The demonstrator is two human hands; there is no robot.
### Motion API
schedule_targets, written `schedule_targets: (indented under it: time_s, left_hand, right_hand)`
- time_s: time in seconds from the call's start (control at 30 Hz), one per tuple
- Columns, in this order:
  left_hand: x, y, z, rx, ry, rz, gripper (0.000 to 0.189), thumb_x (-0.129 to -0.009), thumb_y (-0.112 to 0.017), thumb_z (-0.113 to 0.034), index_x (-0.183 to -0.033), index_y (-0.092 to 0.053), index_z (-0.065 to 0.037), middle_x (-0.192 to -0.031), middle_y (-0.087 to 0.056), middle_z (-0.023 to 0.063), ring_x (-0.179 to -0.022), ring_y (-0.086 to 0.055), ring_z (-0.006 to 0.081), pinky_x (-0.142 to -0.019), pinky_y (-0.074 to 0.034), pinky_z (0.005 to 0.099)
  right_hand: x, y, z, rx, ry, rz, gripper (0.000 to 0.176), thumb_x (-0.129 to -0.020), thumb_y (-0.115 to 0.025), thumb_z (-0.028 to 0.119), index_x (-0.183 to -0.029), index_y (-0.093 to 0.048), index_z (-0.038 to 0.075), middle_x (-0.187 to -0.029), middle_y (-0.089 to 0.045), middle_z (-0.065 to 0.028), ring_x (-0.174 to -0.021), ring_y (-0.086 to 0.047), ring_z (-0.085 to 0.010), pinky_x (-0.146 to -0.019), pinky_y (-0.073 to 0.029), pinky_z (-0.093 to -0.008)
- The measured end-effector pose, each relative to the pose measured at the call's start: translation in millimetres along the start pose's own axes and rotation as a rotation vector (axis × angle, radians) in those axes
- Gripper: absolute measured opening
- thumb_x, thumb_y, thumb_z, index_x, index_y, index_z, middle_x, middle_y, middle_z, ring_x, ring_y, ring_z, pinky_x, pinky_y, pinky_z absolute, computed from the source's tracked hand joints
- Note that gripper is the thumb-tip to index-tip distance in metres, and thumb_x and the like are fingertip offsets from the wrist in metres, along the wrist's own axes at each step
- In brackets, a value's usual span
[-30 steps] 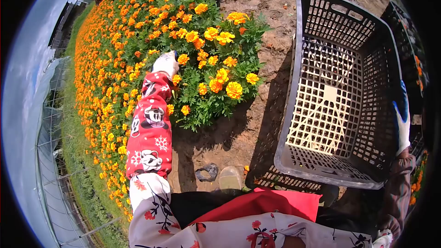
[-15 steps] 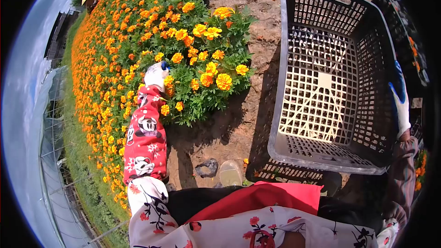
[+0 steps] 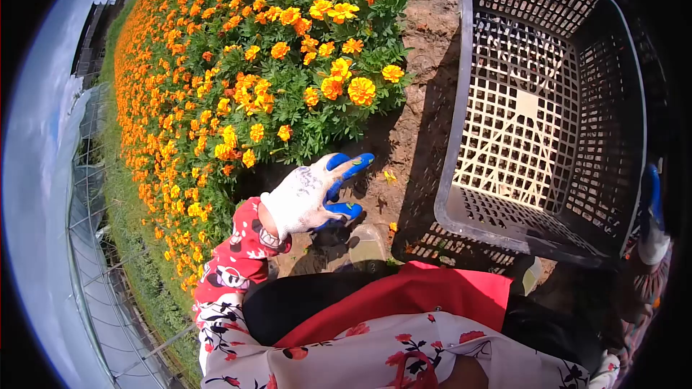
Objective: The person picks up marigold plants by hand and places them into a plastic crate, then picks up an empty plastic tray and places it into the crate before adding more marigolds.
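My left hand (image 3: 317,191), in a white glove with blue-coated fingertips, is open in front of the marigold plants (image 3: 346,108). Its fingers are spread, pointing right, over the bare soil, and green leaf bits cling to the glove. Just right of the fingertips shows a small yellow blossom (image 3: 390,176). A large black plastic crate (image 3: 453,151) with a slotted bottom sits at the right, its inside facing me. Beside the crate's right rim is my right hand (image 3: 654,227), gloved alike, in shade at the view's edge. Its visible blue fingers are stretched upward; the rest is partly hidden.
Orange and yellow marigolds (image 3: 180,94) fill a long bed on the left. Beyond a grassy strip (image 3: 130,245) stands a greenhouse-like frame (image 3: 79,194). My shoe (image 3: 367,245) is on the soil below the left hand. The crate's shadow (image 3: 425,180) falls on its left.
My left hand has drawn back from among the marigolds toward me and right, with its fingers now spread. My right hand sits lower along the crate's right side. The view has shifted slightly.
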State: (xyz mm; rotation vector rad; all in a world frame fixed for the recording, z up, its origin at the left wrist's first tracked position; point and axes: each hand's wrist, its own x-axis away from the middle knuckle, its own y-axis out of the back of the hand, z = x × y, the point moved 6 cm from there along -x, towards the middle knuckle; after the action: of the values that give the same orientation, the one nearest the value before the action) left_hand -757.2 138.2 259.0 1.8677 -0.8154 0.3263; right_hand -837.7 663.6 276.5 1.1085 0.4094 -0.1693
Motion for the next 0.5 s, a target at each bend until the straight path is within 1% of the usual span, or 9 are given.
schedule_targets:
  time_s: [0.03,0.1,0.13,0.23,0.3,0.33,0.37,0.4,0.5]
  left_hand:
    - [3,-7,10,0.046,-0.078,-0.109,0.056,-0.079,-0.07,-0.026,-0.129,-0.048,-0.014,-0.098,-0.06,0.0085,-0.073,-0.058,0.021,-0.063,-0.046,0.031]
    - [14,3,29,0.572,0.146,-0.119,0.043,-0.083,-0.067,-0.023,-0.122,-0.055,-0.01,-0.082,-0.062,0.0021,-0.065,-0.054,0.0103,-0.059,-0.044,0.025]
    - [25,22,35,0.613,0.123,-0.364,0.033,-0.087,-0.063,-0.018,-0.117,-0.058,-0.006,-0.081,-0.061,-0.0002,-0.064,-0.05,0.0034,-0.057,-0.041,0.0205]
    - [66,78,82,0.646,0.26,-1.031,0.027,-0.092,-0.055,-0.018,-0.115,-0.058,-0.004,-0.092,-0.063,0.0034,-0.072,-0.057,0.0093,-0.061,-0.045,0.0214]
    - [83,110,142,0.362,0.113,-1.275,0.025,-0.091,-0.055,-0.018,-0.112,-0.059,-0.003,-0.1,-0.063,0.0045,-0.082,-0.058,0.0106,-0.066,-0.046,0.0238]
    - [85,120,160,0.248,0.302,-1.242,0.023,-0.09,-0.056,-0.015,-0.11,-0.06,-0.004,-0.103,-0.063,0.0035,-0.084,-0.058,0.0098,-0.069,-0.047,0.0245]
    - [80,133,196,0.016,0.239,-1.234,0.023,-0.089,-0.057,-0.013,-0.111,-0.061,-0.007,-0.102,-0.064,0.0015,-0.083,-0.056,0.0079,-0.066,-0.046,0.0232]
    - [71,141,215,0.058,0.38,-1.154,0.024,-0.085,-0.059,-0.013,-0.108,-0.062,-0.006,-0.102,-0.065,0.0068,-0.089,-0.061,0.0174,-0.081,-0.045,0.0284]
    - [26,154,246,-0.449,0.723,-0.678,0.042,-0.081,-0.059,-0.028,-0.123,-0.053,-0.023,-0.117,-0.06,0.0033,-0.105,-0.056,0.0277,-0.091,-0.042,0.0422]
  right_hand:
    - [2,0,3,0.009,-0.003,0.026,0.052,-0.087,-0.058,0.007,-0.134,-0.038,0.002,-0.14,-0.038,-0.0093,-0.129,-0.035,-0.0186,-0.108,-0.027,-0.0313]
    - [1,-1,5,0.011,0.0,0.05,0.051,-0.087,-0.057,0.007,-0.134,-0.038,0.001,-0.139,-0.038,-0.0092,-0.129,-0.035,-0.0185,-0.108,-0.027,-0.0312]
    - [0,0,4,0.021,-0.002,0.061,0.051,-0.087,-0.057,0.007,-0.134,-0.038,0.001,-0.139,-0.038,-0.0092,-0.129,-0.035,-0.0185,-0.108,-0.027,-0.0311]
    - [0,-2,3,0.029,-0.002,0.092,0.05,-0.087,-0.056,0.007,-0.133,-0.038,0.001,-0.138,-0.039,-0.0091,-0.128,-0.035,-0.0183,-0.107,-0.027,-0.0308]
    - [0,-4,2,0.028,-0.004,0.114,0.049,-0.088,-0.056,0.008,-0.133,-0.039,0.001,-0.138,-0.039,-0.009,-0.128,-0.035,-0.0182,-0.107,-0.027,-0.0307]
    - [-1,-9,2,0.027,-0.005,0.141,0.048,-0.088,-0.055,0.008,-0.133,-0.039,0.001,-0.138,-0.039,-0.009,-0.128,-0.036,-0.0182,-0.107,-0.027,-0.0306]
    - [-2,-11,2,0.026,-0.006,0.151,0.048,-0.088,-0.055,0.008,-0.133,-0.039,0.001,-0.138,-0.039,-0.0089,-0.128,-0.036,-0.0181,-0.107,-0.027,-0.0305]
    - [-4,-11,3,0.029,-0.005,0.157,0.048,-0.088,-0.055,0.008,-0.133,-0.039,0.001,-0.137,-0.039,-0.0089,-0.128,-0.036,-0.0181,-0.107,-0.027,-0.0304]
    - [-10,-17,6,0.047,0.002,0.167,0.046,-0.089,-0.054,0.008,-0.132,-0.04,0.001,-0.137,-0.04,-0.0088,-0.127,-0.036,-0.018,-0.107,-0.027,-0.0302]
